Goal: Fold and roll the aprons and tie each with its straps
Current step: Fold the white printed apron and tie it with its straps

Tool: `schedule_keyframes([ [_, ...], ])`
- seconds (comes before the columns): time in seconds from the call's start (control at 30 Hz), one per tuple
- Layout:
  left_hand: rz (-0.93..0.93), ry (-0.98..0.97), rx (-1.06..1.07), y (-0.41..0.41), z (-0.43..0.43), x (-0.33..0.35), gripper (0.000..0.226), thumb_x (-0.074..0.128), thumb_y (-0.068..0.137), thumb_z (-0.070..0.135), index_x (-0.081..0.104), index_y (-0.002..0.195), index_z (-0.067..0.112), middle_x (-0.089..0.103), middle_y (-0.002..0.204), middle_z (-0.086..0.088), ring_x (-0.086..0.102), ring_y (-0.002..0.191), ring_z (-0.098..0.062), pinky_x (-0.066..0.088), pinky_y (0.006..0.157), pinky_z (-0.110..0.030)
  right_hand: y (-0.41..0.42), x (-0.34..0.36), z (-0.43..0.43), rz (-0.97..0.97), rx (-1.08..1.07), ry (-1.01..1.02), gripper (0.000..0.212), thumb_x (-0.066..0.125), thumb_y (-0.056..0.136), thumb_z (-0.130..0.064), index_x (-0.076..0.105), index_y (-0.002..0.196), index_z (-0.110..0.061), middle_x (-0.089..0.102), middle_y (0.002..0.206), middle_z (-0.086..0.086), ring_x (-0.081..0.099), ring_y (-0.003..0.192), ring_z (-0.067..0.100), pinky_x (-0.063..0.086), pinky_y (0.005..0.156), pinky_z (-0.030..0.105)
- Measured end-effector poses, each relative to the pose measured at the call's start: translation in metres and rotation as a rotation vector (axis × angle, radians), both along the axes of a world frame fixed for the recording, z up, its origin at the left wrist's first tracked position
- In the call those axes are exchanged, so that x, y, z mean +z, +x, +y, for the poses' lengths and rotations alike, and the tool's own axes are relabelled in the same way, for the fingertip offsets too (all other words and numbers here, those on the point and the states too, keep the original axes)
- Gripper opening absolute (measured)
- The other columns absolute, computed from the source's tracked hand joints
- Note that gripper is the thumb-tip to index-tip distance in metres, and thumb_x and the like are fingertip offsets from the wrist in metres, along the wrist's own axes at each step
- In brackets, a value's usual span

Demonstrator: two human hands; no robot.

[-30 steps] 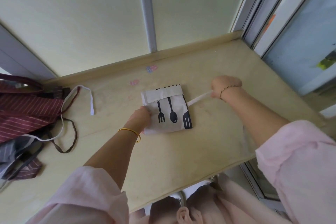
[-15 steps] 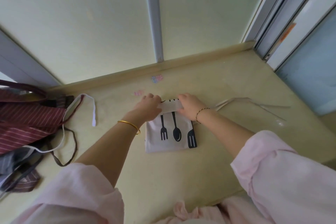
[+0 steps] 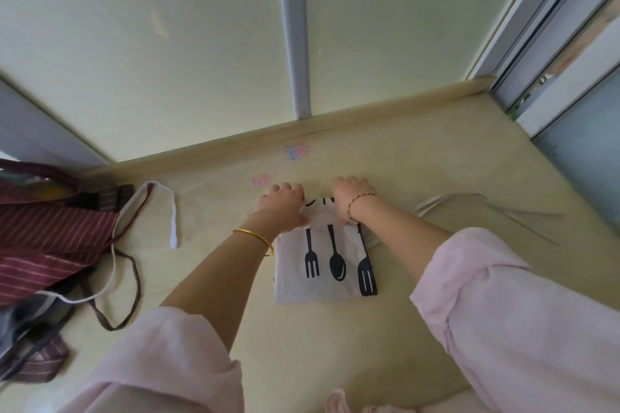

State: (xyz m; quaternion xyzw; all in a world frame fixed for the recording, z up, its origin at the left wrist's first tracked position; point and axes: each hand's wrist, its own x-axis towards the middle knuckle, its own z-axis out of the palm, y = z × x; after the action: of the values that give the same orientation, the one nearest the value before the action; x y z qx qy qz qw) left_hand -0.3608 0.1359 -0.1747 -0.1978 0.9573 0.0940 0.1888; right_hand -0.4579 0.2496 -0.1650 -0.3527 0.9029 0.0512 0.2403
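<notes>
- The white apron (image 3: 323, 266), folded into a small rectangle with a black fork, spoon and spatula printed on it, lies on the pale table (image 3: 335, 352), directly in front of the person and between the two forearms.
- The left hand (image 3: 284, 203) sits on the apron's far left corner. Its fingers are curled down over the turned-over edge and grip the cloth. A second ago it was pressing on the near left side of the apron instead.
- The right hand (image 3: 353, 194) is at the far right corner, fingers likewise bent round the fold and holding it. A second ago it was out to the right, pulling a strap taut.
- The white straps (image 3: 469, 208) now lie slack on the table to the right of the apron, held by neither hand, much as they did half a second ago.
- The turned-over far edge now covers the tops of the printed handles, slightly more than half a second ago.
- A gold bangle (image 3: 257, 237) is on the left wrist and a dark cord bracelet (image 3: 361, 200) on the right. Both arms wear pink sleeves (image 3: 503, 312).
- The pile of maroon striped aprons (image 3: 50, 238) at the left edge, with its white strap loop (image 3: 169, 211) and brown strap (image 3: 129, 298), lies unchanged and well apart from the hands.
- Two small stickers (image 3: 297, 151) lie on the table just beyond the hands.
</notes>
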Motion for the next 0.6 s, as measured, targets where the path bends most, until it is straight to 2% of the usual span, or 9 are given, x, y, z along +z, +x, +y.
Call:
schedule_keyframes([
  [0.1,-0.023,-0.015,-0.016,0.0,0.0,-0.001,0.051,0.061,0.087,0.038,0.045,0.127,0.011,0.047,0.12,-0.011,0.044,0.11,-0.028,0.044,0.092,-0.038,-0.004,-0.001,-0.002,-0.038,0.026,0.097,0.043,0.072,0.078,-0.017,0.057,0.117,-0.008,0.054,0.122,0.014,0.052,0.112,0.032,0.047,0.087,0.035],
  [0.23,0.021,-0.019,-0.024,0.005,0.003,-0.002,0.044,0.06,0.088,0.037,0.047,0.124,0.015,0.041,0.122,-0.011,0.039,0.112,-0.028,0.045,0.092,-0.037,-0.002,0.0,0.004,-0.009,0.103,0.052,0.029,0.062,0.084,-0.014,0.057,0.112,-0.017,0.047,0.118,0.008,0.045,0.112,0.028,0.045,0.086,0.037],
  [0.3,0.056,-0.013,-0.038,0.007,0.004,0.0,0.034,0.06,0.088,0.034,0.05,0.115,0.015,0.044,0.114,-0.007,0.043,0.104,-0.024,0.046,0.086,-0.033,0.0,0.003,0.011,-0.047,0.142,-0.028,0.018,0.053,0.086,-0.008,0.053,0.1,-0.019,0.05,0.103,0.005,0.047,0.097,0.025,0.044,0.073,0.032],
  [0.37,0.069,0.044,-0.033,0.008,0.003,0.011,0.02,0.06,0.089,0.029,0.051,0.101,0.016,0.051,0.1,-0.003,0.048,0.09,-0.02,0.047,0.078,-0.029,0.0,0.01,0.017,-0.111,0.142,-0.1,0.017,0.049,0.086,-0.002,0.044,0.091,-0.018,0.046,0.083,-0.001,0.047,0.084,0.023,0.038,0.062,0.028],
  [0.4,0.079,0.081,-0.022,0.007,0.001,0.02,0.015,0.059,0.089,0.027,0.049,0.095,0.017,0.053,0.093,-0.002,0.051,0.085,-0.02,0.048,0.075,-0.029,-0.002,0.017,0.018,-0.111,0.132,-0.142,0.018,0.048,0.086,-0.001,0.043,0.09,-0.018,0.045,0.079,-0.002,0.047,0.081,0.022,0.037,0.06,0.027],
  [0.5,0.22,0.084,0.007,0.002,-0.004,0.064,0.013,0.055,0.092,0.026,0.044,0.089,0.019,0.056,0.083,-0.001,0.054,0.073,-0.02,0.049,0.068,-0.031,-0.007,0.053,0.016,0.057,0.097,-0.344,0.016,0.047,0.088,-0.002,0.045,0.089,-0.018,0.05,0.081,0.001,0.049,0.074,0.02,0.041,0.061,0.028],
  [0.53,0.3,0.027,0.003,0.0,-0.005,0.079,0.013,0.053,0.093,0.025,0.042,0.089,0.019,0.056,0.081,-0.001,0.053,0.07,-0.02,0.048,0.063,-0.032,-0.009,0.066,0.015,0.145,0.09,-0.427,0.016,0.046,0.087,-0.001,0.045,0.086,-0.017,0.05,0.079,0.001,0.048,0.072,0.02,0.041,0.06,0.027],
  [0.6,0.49,-0.16,-0.033,-0.001,-0.005,0.104,0.01,0.049,0.094,0.021,0.04,0.092,0.018,0.053,0.081,-0.001,0.052,0.069,-0.022,0.041,0.053,-0.032,-0.011,0.092,0.016,0.32,0.084,-0.586,0.022,0.045,0.081,0.007,0.043,0.082,-0.016,0.047,0.077,0.001,0.042,0.07,0.02,0.032,0.057,0.027],
])
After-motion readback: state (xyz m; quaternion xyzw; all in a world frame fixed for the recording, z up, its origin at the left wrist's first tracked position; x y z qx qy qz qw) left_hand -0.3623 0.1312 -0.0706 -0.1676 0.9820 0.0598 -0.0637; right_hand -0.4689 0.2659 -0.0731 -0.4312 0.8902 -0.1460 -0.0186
